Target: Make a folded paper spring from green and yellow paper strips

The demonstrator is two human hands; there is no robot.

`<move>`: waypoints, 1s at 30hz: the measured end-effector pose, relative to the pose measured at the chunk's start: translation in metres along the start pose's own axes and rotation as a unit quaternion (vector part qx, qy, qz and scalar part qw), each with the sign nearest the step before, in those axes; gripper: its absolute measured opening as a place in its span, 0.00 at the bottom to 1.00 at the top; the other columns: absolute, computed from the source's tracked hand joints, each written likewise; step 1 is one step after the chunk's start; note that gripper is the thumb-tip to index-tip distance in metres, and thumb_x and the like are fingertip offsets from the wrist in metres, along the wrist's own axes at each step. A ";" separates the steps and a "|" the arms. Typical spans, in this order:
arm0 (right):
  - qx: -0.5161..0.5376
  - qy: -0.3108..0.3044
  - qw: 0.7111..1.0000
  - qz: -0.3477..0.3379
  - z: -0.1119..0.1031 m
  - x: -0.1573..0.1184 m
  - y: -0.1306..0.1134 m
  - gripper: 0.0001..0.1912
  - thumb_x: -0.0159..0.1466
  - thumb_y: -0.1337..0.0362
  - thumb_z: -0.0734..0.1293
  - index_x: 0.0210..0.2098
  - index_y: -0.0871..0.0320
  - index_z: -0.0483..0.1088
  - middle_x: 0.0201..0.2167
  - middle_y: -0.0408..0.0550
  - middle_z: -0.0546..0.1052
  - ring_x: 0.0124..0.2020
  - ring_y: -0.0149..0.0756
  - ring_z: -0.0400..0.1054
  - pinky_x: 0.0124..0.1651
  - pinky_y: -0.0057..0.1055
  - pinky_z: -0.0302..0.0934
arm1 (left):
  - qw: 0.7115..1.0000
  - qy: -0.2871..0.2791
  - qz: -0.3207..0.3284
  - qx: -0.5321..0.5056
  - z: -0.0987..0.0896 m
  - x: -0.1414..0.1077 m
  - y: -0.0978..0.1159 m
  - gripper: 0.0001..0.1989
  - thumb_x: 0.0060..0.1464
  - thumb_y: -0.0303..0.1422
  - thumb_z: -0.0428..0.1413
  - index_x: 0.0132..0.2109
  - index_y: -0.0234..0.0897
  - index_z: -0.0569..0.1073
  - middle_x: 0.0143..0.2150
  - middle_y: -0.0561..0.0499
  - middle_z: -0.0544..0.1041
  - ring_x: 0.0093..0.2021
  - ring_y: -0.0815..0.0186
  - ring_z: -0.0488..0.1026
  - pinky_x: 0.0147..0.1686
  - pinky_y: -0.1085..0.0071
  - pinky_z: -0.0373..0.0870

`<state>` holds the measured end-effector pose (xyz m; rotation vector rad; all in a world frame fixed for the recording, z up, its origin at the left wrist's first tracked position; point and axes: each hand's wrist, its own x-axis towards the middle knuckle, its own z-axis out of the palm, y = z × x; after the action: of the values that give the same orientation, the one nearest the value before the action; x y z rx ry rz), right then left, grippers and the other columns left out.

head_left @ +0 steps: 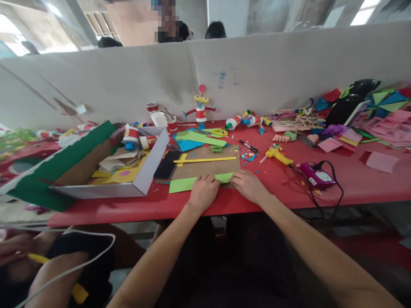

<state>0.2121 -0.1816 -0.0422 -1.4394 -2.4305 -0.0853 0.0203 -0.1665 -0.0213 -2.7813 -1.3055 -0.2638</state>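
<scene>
A strip of light green paper (pixel 181 185) lies along the front edge of a brown cardboard sheet (pixel 205 169). Curled over its middle is my left hand (pixel 204 190), the fingers pressed together on the paper. My right hand (pixel 248 185) grips the strip's right end with bent fingers; the fingertips are partly hidden. Just beyond the hands a narrow yellow paper strip (pixel 205 160) crosses the cardboard. A coiled green paper spring (pixel 217 149) sits behind it. Scissors with yellow handles (pixel 219 132) rest on green and blue paper sheets.
On the left stand an open box (pixel 105 191) of paper scraps and a black phone (pixel 167 165). To the right lie a yellow glue gun (pixel 278 155) and a purple corded box (pixel 316 176). A paper-cup robot figure (pixel 201 114) stands near the wall. A co-worker's hands (pixel 58 273) are lower left.
</scene>
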 end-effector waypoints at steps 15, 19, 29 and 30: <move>0.150 0.065 0.961 0.221 0.019 0.003 0.034 0.11 0.57 0.59 0.65 0.23 0.59 0.71 0.29 0.48 0.70 0.35 0.38 0.63 0.42 0.34 0.54 | 0.988 -0.082 -0.128 -0.028 -0.005 0.008 -0.021 0.17 0.58 0.41 0.44 0.37 0.35 0.73 0.39 0.44 0.76 0.40 0.61 0.72 0.39 0.68 0.64; 0.157 0.082 0.957 0.229 0.021 -0.001 0.035 0.10 0.56 0.61 0.66 0.22 0.59 0.69 0.28 0.47 0.69 0.34 0.37 0.63 0.43 0.35 0.54 | 0.981 -0.127 -0.144 -0.003 -0.006 0.015 -0.022 0.20 0.58 0.42 0.42 0.40 0.36 0.73 0.39 0.42 0.76 0.41 0.58 0.73 0.39 0.66 0.65; 0.181 0.083 0.952 0.231 0.015 -0.001 0.035 0.08 0.54 0.64 0.68 0.21 0.59 0.68 0.26 0.46 0.69 0.33 0.36 0.64 0.40 0.31 0.56 | 0.974 -0.164 -0.157 0.014 -0.006 0.025 -0.028 0.22 0.55 0.47 0.43 0.40 0.38 0.75 0.40 0.40 0.77 0.43 0.52 0.72 0.39 0.59 0.67; 0.175 0.081 0.953 0.232 0.015 -0.001 0.034 0.08 0.54 0.64 0.68 0.21 0.59 0.67 0.26 0.46 0.70 0.33 0.36 0.64 0.40 0.32 0.57 | 0.974 -0.159 -0.159 0.015 -0.006 0.025 -0.028 0.22 0.55 0.47 0.44 0.40 0.38 0.75 0.40 0.40 0.77 0.43 0.52 0.72 0.39 0.59 0.67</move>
<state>0.2386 -0.1623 -0.0601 -1.7053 -1.8075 0.3070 0.0134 -0.1306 -0.0120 -2.6559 -1.8090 0.1990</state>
